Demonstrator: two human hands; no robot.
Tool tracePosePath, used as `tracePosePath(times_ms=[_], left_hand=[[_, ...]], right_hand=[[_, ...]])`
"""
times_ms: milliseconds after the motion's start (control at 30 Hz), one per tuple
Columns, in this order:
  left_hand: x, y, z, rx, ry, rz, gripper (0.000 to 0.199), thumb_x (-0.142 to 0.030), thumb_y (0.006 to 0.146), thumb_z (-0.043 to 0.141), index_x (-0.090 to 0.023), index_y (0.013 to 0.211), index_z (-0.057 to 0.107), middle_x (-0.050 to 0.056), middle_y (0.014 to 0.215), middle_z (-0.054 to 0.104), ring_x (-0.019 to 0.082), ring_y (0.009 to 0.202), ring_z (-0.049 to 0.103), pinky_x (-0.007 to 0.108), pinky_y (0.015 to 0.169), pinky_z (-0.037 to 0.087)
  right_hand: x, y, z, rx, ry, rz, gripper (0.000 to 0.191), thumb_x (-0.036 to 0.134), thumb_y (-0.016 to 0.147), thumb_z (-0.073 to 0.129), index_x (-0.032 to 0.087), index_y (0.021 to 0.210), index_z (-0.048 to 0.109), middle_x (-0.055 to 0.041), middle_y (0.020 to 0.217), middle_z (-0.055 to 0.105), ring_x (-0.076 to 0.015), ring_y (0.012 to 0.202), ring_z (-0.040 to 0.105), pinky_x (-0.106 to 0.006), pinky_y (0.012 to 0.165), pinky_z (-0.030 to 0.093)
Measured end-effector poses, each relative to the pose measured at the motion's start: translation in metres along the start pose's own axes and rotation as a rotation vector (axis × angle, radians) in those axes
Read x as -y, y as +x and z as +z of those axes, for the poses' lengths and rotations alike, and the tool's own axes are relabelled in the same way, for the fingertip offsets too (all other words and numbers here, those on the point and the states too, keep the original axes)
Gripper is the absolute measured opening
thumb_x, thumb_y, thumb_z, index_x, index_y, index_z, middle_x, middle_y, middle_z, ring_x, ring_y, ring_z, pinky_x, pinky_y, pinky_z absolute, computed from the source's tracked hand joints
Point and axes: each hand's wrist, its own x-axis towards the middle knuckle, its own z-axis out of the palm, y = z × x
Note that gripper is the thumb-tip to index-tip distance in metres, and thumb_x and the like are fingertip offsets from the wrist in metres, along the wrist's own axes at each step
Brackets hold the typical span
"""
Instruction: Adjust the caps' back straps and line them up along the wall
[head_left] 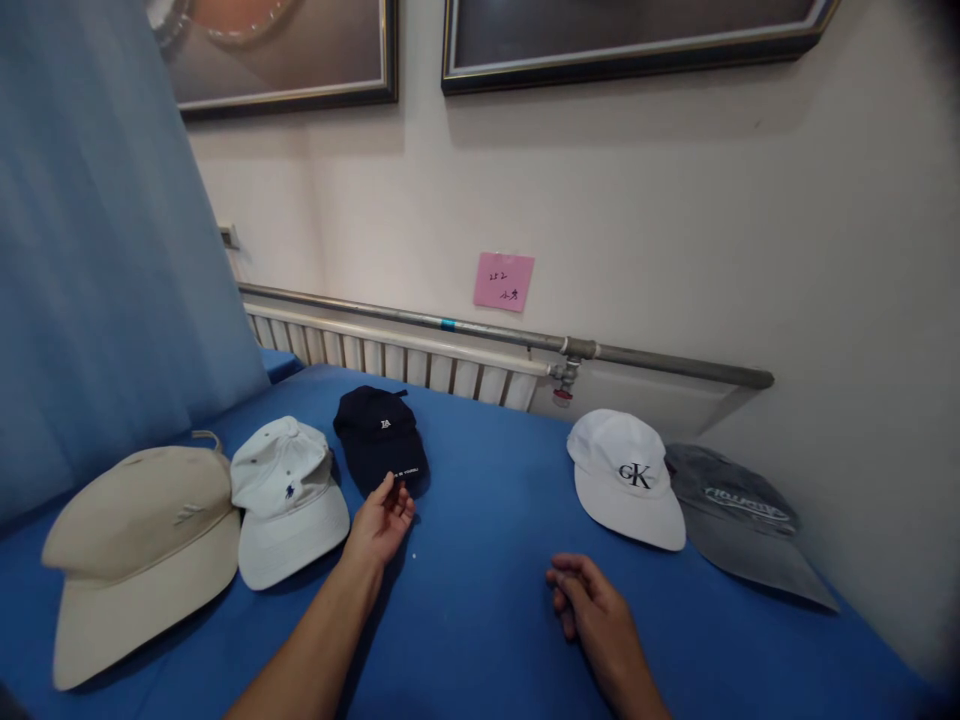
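A navy cap (pixel 375 430) with small white lettering lies on the blue-covered surface (pixel 480 520). My left hand (pixel 384 518), palm up, is closed at the front edge of its brim, the thumb overlapping the edge; part of the grip is hidden. To the left sit a white cap with a small dark emblem (pixel 281 480) and a large beige cap (pixel 142 520). My right hand (pixel 592 610) hovers with loosely curled fingers and holds nothing. Nearest to it is a white cap with black "CK" letters (pixel 622 470), which overlaps a grey cap (pixel 739 510).
A blue curtain (pixel 105 240) hangs at the left. Behind the surface run a metal pipe (pixel 495 330) with a red-handled valve (pixel 562 395) and a white radiator (pixel 397 360). A pink note (pixel 504 281) is stuck on the wall, below framed pictures.
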Motion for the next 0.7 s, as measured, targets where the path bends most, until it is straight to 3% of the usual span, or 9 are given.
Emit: tracePosePath(times_ms=[367, 533, 700], left_hand=[[0.039, -0.033, 0.007, 0.308, 0.222, -0.164, 0.014, -0.007, 0.084, 0.062, -0.013, 0.073, 0.056, 0.001, 0.068, 0.06, 0.012, 0.06, 0.061, 0.024, 0.054, 0.05], [0.051, -0.033, -0.002, 0.489, 0.397, -0.241, 0.016, -0.016, 0.072, 0.078, -0.013, 0.076, 0.063, 0.002, 0.07, 0.062, 0.013, 0.063, 0.061, 0.025, 0.058, 0.049], [0.055, -0.035, -0.009, 0.729, 0.655, -0.232, 0.02, -0.031, 0.072, 0.078, -0.015, 0.075, 0.067, 0.001, 0.066, 0.06, 0.011, 0.062, 0.056, 0.024, 0.06, 0.045]], right_hand=[[-0.008, 0.005, -0.008, 0.039, 0.182, 0.01, 0.03, 0.04, 0.065, 0.064, 0.017, 0.084, 0.062, 0.0012, 0.059, 0.061, -0.0094, 0.04, 0.046, -0.023, 0.04, 0.033], [-0.005, 0.005, -0.014, 0.039, 0.407, 0.028, 0.042, 0.04, 0.065, 0.072, 0.015, 0.098, 0.064, -0.0093, 0.089, 0.069, -0.0173, 0.067, 0.061, -0.024, 0.043, 0.041], [-0.004, 0.007, -0.022, 0.116, 0.606, 0.036, 0.049, 0.035, 0.068, 0.073, 0.019, 0.113, 0.06, -0.0125, 0.109, 0.067, -0.0238, 0.092, 0.063, -0.023, 0.045, 0.042]])
